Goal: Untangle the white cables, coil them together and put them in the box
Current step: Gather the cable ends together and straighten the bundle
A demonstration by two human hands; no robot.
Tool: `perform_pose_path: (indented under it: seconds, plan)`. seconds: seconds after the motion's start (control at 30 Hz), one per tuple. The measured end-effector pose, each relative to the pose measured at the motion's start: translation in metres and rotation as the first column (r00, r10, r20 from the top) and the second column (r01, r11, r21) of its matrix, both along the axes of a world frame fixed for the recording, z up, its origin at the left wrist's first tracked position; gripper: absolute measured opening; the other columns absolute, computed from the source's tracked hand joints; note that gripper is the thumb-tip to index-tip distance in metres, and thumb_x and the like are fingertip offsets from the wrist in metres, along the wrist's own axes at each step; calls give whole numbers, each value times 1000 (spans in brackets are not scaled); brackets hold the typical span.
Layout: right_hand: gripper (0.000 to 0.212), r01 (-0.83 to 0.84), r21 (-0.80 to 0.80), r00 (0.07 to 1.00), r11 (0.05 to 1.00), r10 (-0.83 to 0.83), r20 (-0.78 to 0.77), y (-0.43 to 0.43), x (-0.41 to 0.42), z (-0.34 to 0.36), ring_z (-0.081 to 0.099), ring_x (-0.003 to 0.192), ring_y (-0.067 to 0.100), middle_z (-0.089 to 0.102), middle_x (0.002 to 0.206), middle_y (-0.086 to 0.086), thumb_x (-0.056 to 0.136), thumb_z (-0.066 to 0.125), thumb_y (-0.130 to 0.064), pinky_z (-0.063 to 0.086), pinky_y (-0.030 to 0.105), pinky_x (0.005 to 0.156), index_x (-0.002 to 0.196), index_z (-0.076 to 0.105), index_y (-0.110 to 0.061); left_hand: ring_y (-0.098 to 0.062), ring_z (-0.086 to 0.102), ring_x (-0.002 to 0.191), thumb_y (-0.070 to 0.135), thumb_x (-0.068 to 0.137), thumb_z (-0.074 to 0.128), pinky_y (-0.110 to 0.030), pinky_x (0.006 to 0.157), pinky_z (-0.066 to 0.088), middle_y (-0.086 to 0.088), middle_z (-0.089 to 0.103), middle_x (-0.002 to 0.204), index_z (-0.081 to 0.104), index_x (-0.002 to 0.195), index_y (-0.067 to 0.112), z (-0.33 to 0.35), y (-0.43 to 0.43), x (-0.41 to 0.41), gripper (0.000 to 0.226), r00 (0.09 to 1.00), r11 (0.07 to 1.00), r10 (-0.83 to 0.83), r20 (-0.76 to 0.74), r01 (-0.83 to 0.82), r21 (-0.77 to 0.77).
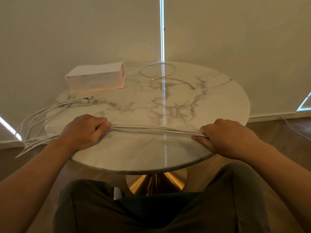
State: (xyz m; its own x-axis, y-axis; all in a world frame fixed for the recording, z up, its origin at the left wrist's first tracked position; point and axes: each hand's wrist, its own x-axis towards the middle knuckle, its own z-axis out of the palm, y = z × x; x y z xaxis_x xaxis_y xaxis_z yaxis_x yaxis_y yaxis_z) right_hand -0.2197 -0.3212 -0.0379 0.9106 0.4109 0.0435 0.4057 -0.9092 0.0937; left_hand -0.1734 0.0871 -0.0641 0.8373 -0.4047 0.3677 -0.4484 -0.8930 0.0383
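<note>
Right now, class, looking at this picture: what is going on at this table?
A seated person holds a bundle of white cables stretched between the left hand and the right hand over the near edge of the round white marble table. The rest of the bundle trails off the table's left side. One separate white cable lies loosely looped at the far side, right of the translucent pinkish rectangular box. The bundle is not coiled yet.
</note>
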Motion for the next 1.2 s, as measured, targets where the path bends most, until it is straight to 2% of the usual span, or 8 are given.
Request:
perform_pose_path:
  seconds: [0.2,0.33,0.43,0.57,0.7,0.93,1.1,1.2]
  plan:
    - [52,65,-70,998,995,-64,23,5,-5,12,52,75,12,50,85,-7,89,23,-74,49,32,69,96,44,-27,-12,46,52,65,93,15,-39,55,44,7,47,54,38,63,30,2,-15,0,51,999,999,-32,-28,32,1]
    - [91,2,-47,999,999,1,49,31,-9,22,53,104,20,53,119,-1,72,20,-91,48,37,87,128,41,-22,-11,44,53,66,94,10,-36,55,42,9,47,56,38,66,32,3,-29,-3,52,996,996,-84,-7,84,18]
    - [89,-72,11,996,997,71,58,69,-5,23,48,119,26,47,134,4,79,28,-86,44,43,96,137,38,-19,-11,42,51,67,94,6,-30,54,33,9,46,56,40,69,32,5,-38,-6,55,992,992,-126,30,125,31]
    - [51,-163,79,986,983,160,44,122,7,11,49,112,26,51,119,5,95,44,-56,42,41,91,125,47,-15,-11,38,50,62,97,9,-28,54,27,13,41,56,39,71,32,8,-50,-6,49,984,986,-164,70,161,50]
    - [13,-149,189,989,971,145,38,125,18,-1,56,85,22,40,79,-4,101,44,-29,39,34,68,105,48,-17,-14,39,52,55,98,19,-29,53,30,8,48,58,41,72,28,11,-57,-5,44,979,985,-173,110,169,46]
    - [26,37,92,999,995,-35,-27,65,19,2,60,91,28,58,99,5,104,28,-38,40,38,71,112,45,-20,-15,56,68,75,86,5,-34,62,45,12,59,78,52,97,28,7,-67,7,67,994,983,-106,28,101,152]
    - [35,225,-76,974,971,-227,-20,11,26,5,49,76,21,41,79,-2,104,21,-44,39,36,68,110,44,-18,-19,61,72,69,87,3,-36,63,48,9,65,85,50,101,27,4,-65,12,64,996,974,-78,53,64,219]
    - [34,262,-45,965,964,-263,-20,10,27,6,50,79,21,45,88,-1,101,26,-49,41,36,68,105,42,-18,-23,61,70,69,87,-3,-34,59,42,6,64,81,46,97,25,3,-77,13,67,994,979,-84,70,70,192]
